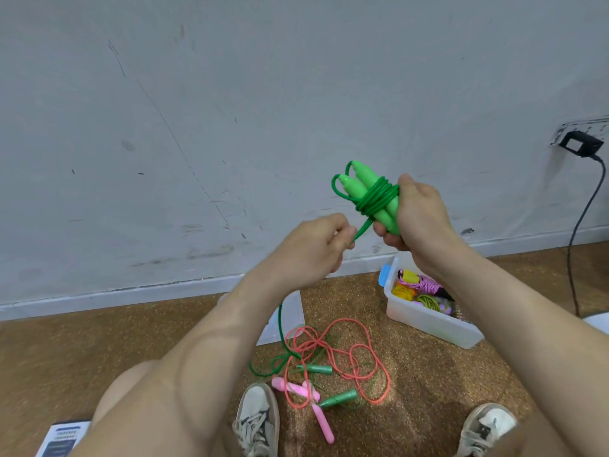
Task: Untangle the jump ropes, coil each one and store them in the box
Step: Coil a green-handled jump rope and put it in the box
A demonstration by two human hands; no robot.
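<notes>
The right hand [418, 216] is clenched round the two handles [359, 189] of the green rope [375, 199], held up in front of the wall [230, 94], with several turns of cord wound tight about them. The left hand [313, 249], just beside it and lower, pinches the free strand between thumb and fingers. From there the strand drops behind the left forearm to the floor [99, 341] and ends in the pile between the shoes [257, 420].

In that pile an orange rope [346, 351] with pink handles [296, 389] lies looped over a thin rope with dark green handles [314, 368]; the loose green strand runs into the same tangle.

The box [428, 321] stands open on the floor to the right, near the wall, under the right forearm, with coiled ropes inside. Its lid [290, 311] lies left of it, partly hidden by the left arm.

A booklet [62, 438] lies at bottom left. A plug [580, 143] sits in the wall at right, its cable [573, 242] hanging to the floor
</notes>
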